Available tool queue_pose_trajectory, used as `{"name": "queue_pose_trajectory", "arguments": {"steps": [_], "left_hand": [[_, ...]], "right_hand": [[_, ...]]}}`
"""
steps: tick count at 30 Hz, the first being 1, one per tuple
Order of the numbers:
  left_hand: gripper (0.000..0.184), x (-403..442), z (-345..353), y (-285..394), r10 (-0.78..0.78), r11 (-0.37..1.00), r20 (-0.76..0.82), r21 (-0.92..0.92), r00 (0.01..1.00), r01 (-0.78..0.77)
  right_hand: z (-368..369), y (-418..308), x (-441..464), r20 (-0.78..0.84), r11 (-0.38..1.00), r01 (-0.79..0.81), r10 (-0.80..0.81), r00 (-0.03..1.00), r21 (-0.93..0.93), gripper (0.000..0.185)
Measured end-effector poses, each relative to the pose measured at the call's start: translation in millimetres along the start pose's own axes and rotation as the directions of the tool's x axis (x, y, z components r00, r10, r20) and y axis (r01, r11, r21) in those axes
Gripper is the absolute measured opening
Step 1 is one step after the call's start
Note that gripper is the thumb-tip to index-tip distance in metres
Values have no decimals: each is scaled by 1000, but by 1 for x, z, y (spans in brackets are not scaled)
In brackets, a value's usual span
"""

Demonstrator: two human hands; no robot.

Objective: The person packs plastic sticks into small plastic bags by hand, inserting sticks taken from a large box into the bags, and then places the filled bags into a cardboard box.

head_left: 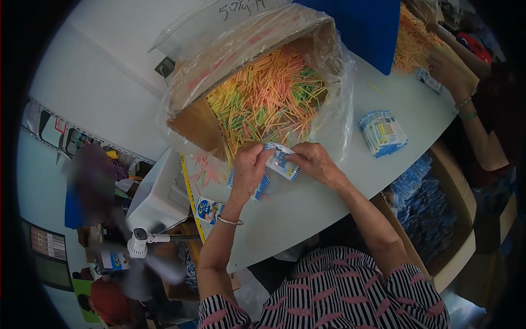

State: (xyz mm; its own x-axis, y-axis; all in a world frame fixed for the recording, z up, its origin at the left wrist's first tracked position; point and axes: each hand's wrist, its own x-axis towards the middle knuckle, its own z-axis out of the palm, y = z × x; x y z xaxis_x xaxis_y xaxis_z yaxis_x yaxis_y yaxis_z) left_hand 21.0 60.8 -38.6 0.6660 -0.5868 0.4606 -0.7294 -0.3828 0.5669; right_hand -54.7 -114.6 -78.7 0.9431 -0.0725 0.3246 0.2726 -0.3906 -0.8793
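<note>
Two pinching grips, close together

Your left hand (249,169) and right hand (319,164) are near each other but apart, thumbs turned inward and fingers curled to meet them. Your left forearm (220,236) reaches almost straight forward from a bent elbow; your right forearm (364,211) slants forward and inward. Both are bare.

I hold one small packet (284,165) near the centre of my view: clear film, blue print, blue-striped edge. The packet is tilted, striped edge toward 5 o'clock; I pinch its sides at 10 and 2 o'clock.
</note>
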Motion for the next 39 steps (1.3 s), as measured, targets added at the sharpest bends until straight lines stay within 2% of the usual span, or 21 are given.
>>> {"name": "queue_pose_trajectory", "arguments": {"steps": [2,4,5,7,8,10,11,12,13,14,17,21,23,24,26,30,32,36,38,39], "left_hand": [[13,4,5,0,24,1000,9,13,1000,-24],[14,13,7,1,-54,998,141,0,988,55],[14,19,10,-3,-51,999,142,-1,989,52],[19,38,18,-17,67,989,150,-143,986,-45],[19,51,19,-25,70,988,152,-145,986,-48],[34,81,21,-37,302,928,180,171,936,-332],[34,91,26,-41,305,927,181,168,935,-335],[39,100,32,-47,324,838,243,375,914,-397],[45,111,39,-55,330,699,307,557,893,-449],[43,123,47,-62,244,674,396,587,885,-449],[42,148,69,-73,239,597,478,615,845,-516],[41,165,87,-74,222,587,548,585,807,-559],[40,171,94,-82,240,506,560,625,793,-595],[40,174,98,-87,243,505,562,623,791,-598],[34,178,104,-96,355,494,521,601,777,-628],[28,182,110,-86,381,496,500,599,778,-628],[23,182,118,-93,473,552,353,595,808,-583],[21,179,124,-98,416,613,309,599,855,-515],[20,175,125,-100,437,736,156,504,886,-452],[20,170,120,-95,438,733,156,508,885,-452]], "right_hand": [[-5,3,-3,13,1000,-14,14,1000,12,14],[-9,8,-6,-12,999,-38,38,999,38,14],[-10,11,-7,-34,996,-59,61,998,65,15],[-13,18,-10,-35,992,-89,93,995,91,15],[-13,21,-12,-32,986,-119,124,992,117,15],[-7,31,-14,-2,993,-103,103,995,49,14],[-4,35,-16,32,996,-86,86,996,-18,14],[-2,35,-17,26,996,-88,89,996,-20,14],[-1,35,-17,-4,999,-24,24,1000,-48,13],[0,34,-17,-32,996,42,-44,999,-78,14],[0,33,-17,-17,997,12,-14,1000,-75,13],[1,36,-17,-15,994,26,-28,999,-103,14],[1,35,-17,-12,990,46,-48,999,-132,14],[1,35,-17,-15,990,44,-46,999,-132,14],[2,34,-16,-16,986,63,-66,998,-152,14],[1,31,-17,-24,987,38,-42,999,-158,13],[0,32,-17,-4,983,47,-49,999,-176,12],[2,36,-16,-2,988,25,-26,1000,-153,12],[2,37,-15,-15,991,38,-40,999,-127,14],[1,36,-15,-15,991,42,-44,999,-126,14]]}}
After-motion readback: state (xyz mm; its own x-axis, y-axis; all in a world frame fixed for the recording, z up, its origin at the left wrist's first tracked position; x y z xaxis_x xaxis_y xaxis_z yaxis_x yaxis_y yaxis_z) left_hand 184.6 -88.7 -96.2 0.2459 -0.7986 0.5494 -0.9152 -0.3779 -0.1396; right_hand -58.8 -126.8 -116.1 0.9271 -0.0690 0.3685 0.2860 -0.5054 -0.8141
